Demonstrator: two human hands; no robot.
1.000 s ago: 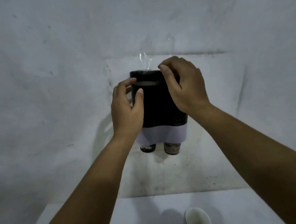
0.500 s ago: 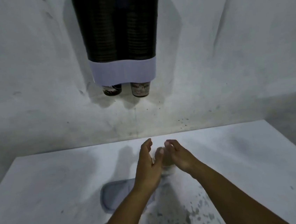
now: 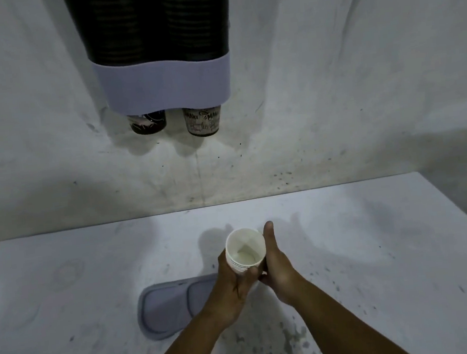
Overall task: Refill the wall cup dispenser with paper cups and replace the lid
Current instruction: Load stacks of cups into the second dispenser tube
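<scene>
A short stack of white paper cups (image 3: 245, 250) is held mouth-up over the white table (image 3: 378, 248). My left hand (image 3: 233, 285) wraps around its left side and bottom. My right hand (image 3: 277, 263) grips its right side with the thumb pointing up along the rim. On the wall above hangs the dark double-tube cup dispenser (image 3: 152, 21) with a pale lilac base band (image 3: 165, 86). Two printed cup bottoms (image 3: 202, 121) poke out below it. The grey lid (image 3: 174, 307) lies flat on the table, left of my left forearm.
The wall behind is rough white plaster with dark specks. The table's back edge meets the wall. Grey stains and flecks mark the tabletop near my forearms. The dispenser's top is out of frame.
My hands came down from the dispenser's top to the table, closed around the cup stack and lifted it. The view tilted down, showing the lid on the table.
</scene>
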